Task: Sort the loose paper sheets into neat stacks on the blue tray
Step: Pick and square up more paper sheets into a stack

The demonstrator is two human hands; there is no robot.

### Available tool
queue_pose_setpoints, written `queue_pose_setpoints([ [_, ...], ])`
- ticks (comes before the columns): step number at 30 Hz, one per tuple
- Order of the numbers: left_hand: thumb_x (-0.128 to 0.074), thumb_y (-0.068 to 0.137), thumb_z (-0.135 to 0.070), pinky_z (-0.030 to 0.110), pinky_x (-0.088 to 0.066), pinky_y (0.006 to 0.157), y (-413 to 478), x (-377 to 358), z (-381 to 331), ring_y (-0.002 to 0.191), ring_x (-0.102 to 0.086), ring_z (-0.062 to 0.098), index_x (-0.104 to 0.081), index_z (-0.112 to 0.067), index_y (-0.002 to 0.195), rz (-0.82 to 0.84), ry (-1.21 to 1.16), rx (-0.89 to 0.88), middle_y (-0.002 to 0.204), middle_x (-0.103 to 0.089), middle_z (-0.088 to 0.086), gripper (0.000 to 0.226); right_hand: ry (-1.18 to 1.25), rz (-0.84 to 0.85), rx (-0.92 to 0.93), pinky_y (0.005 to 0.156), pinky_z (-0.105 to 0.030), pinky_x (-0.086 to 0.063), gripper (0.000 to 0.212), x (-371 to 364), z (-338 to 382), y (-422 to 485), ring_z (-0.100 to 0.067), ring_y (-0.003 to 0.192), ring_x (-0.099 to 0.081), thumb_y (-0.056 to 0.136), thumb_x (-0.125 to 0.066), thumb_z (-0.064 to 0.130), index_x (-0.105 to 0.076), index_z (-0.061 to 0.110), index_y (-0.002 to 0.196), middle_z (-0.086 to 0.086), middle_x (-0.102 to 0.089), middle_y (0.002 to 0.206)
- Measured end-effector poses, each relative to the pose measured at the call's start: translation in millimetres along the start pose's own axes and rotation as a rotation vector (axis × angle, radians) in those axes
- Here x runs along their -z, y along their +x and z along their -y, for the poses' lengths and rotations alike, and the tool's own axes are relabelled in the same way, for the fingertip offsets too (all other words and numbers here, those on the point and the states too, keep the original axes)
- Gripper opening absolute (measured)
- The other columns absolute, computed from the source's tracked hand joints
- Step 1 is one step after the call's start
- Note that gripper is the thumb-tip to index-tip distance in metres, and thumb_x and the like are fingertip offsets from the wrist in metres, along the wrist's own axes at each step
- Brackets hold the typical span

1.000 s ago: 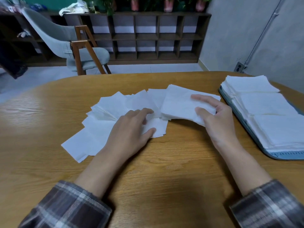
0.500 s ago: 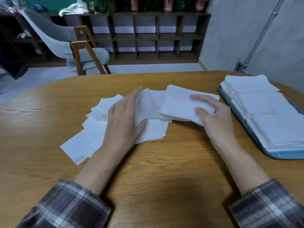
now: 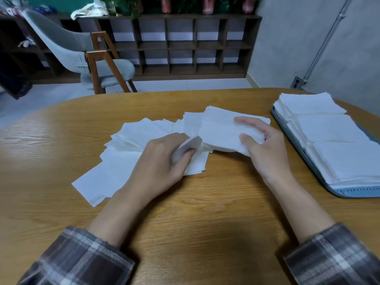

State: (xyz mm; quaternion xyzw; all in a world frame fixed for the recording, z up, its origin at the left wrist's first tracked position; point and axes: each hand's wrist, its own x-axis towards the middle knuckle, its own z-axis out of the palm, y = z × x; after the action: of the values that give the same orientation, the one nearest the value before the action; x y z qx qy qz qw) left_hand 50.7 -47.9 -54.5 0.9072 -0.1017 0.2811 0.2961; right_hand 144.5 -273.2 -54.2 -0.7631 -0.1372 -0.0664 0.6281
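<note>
Loose white paper sheets [image 3: 131, 138] lie fanned out across the middle of the wooden table [image 3: 195, 212]. My left hand [image 3: 162, 161] pinches one sheet [image 3: 190, 144] by its edge, lifting it off the pile. To its right, my right hand [image 3: 261, 145] grips a small gathered bundle of sheets [image 3: 220, 130], thumb on top and fingers round its right side. The blue tray [image 3: 314, 171] sits at the table's right edge and carries three neat white stacks [image 3: 329, 136] in a row.
A grey chair with wooden legs [image 3: 96, 64] stands beyond the table's far left side. A dark cubby shelf [image 3: 181, 44] with potted plants lines the back wall. A grey wall with a socket [image 3: 297, 82] is at the right.
My left hand drew back from lying flat on the fanned sheets and now pinches one sheet, lifting it. My right hand has kept hold of its bundle, almost unmoved.
</note>
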Motion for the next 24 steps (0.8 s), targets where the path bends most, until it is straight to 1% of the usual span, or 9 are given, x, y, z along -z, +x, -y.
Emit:
queue_pose_setpoints([
  [3,-0.075,0.096,-0.021,0.027,-0.045,0.061,0.4,7.4,-12.4,0.066,-0.061,0.014,-0.068,-0.015,0.082,-0.017,-0.234,0.195,0.07,-0.066,-0.003,0.017,-0.007,0.005,0.0,0.091,-0.01,-0.046,0.046,0.1,-0.7,-0.3,0.003,0.117,-0.062,0.097,-0.06,-0.001,-0.079,0.036,0.115,0.028,-0.071,0.12],
  [6,-0.08,0.091,-0.016,0.029,-0.06,0.076,1.6,14.2,-21.4,0.088,-0.077,0.018,-0.077,-0.015,0.095,-0.049,-0.668,0.415,0.093,-0.081,-0.003,0.004,0.022,0.057,0.005,0.091,-0.012,-0.045,0.035,-0.1,3.1,-1.9,0.005,0.117,-0.062,0.1,-0.064,0.006,-0.08,0.034,0.114,0.024,-0.073,0.12],
  [9,-0.079,0.091,-0.019,0.047,-0.06,0.093,4.0,13.2,-23.2,0.106,-0.076,0.034,-0.077,-0.006,0.108,-0.087,-0.938,0.52,0.11,-0.08,0.012,0.021,0.265,0.232,-0.078,0.107,-0.039,-0.047,0.023,-5.5,6.4,-5.3,-0.015,0.123,-0.067,0.105,-0.062,0.032,-0.081,0.025,0.115,0.006,-0.076,0.124],
  [11,-0.078,0.094,-0.02,0.044,-0.06,0.094,5.9,8.9,-23.6,0.106,-0.076,0.029,-0.076,-0.007,0.111,-0.112,-0.927,0.6,0.111,-0.08,0.009,0.022,0.33,0.34,-0.089,0.106,-0.048,-0.047,0.028,-11.8,6.9,-9.7,-0.021,0.122,-0.068,0.1,-0.062,0.044,-0.082,0.028,0.112,0.003,-0.077,0.123],
  [13,-0.076,0.096,-0.021,0.031,-0.061,0.085,6.7,3.9,-22.7,0.1,-0.077,0.019,-0.078,-0.012,0.11,-0.131,-0.791,0.652,0.105,-0.081,0.0,0.017,0.238,0.351,-0.016,0.113,-0.051,-0.046,0.03,-15.2,5.2,-11.7,-0.015,0.124,-0.066,0.088,-0.069,0.052,-0.083,0.035,0.108,0.009,-0.077,0.122],
  [16,-0.076,0.096,-0.022,0.03,-0.061,0.084,4.7,-0.5,-20.3,0.097,-0.077,0.013,-0.079,-0.017,0.109,-0.153,-0.708,0.68,0.102,-0.081,-0.006,0.014,0.252,0.359,-0.037,0.117,-0.054,-0.043,0.056,-15.4,4.1,-11.6,-0.016,0.127,-0.066,0.081,-0.075,0.068,-0.08,0.026,0.117,0.006,-0.076,0.126],
  [18,-0.075,0.096,-0.021,0.037,-0.062,0.091,4.1,-2.6,-21.5,0.099,-0.077,0.013,-0.078,-0.018,0.111,-0.152,-0.716,0.702,0.104,-0.081,-0.007,0.015,0.29,0.387,-0.086,0.111,-0.047,-0.05,0.058,-15.4,5.1,-13.0,-0.019,0.123,-0.07,0.086,-0.075,0.061,-0.076,0.019,0.125,0.001,-0.076,0.126],
  [21,-0.077,0.095,-0.022,0.045,-0.06,0.096,3.7,-5.2,-22.9,0.101,-0.076,0.013,-0.075,-0.02,0.115,-0.137,-0.699,0.714,0.106,-0.081,-0.006,0.019,0.249,0.352,-0.092,0.096,-0.036,-0.056,0.031,-17.5,5.9,-15.0,-0.017,0.114,-0.073,0.094,-0.079,0.031,-0.076,0.016,0.122,0.002,-0.078,0.119],
  [24,-0.081,0.092,-0.021,0.033,-0.06,0.087,3.4,-0.8,-20.5,0.098,-0.075,0.012,-0.058,-0.033,0.13,-0.106,-0.639,0.58,0.112,-0.077,-0.004,0.045,0.176,0.297,-0.106,0.089,-0.031,-0.057,0.022,-16.0,2.1,-12.4,-0.016,0.112,-0.073,0.097,-0.075,0.014,-0.078,0.02,0.118,0.005,-0.078,0.117],
])
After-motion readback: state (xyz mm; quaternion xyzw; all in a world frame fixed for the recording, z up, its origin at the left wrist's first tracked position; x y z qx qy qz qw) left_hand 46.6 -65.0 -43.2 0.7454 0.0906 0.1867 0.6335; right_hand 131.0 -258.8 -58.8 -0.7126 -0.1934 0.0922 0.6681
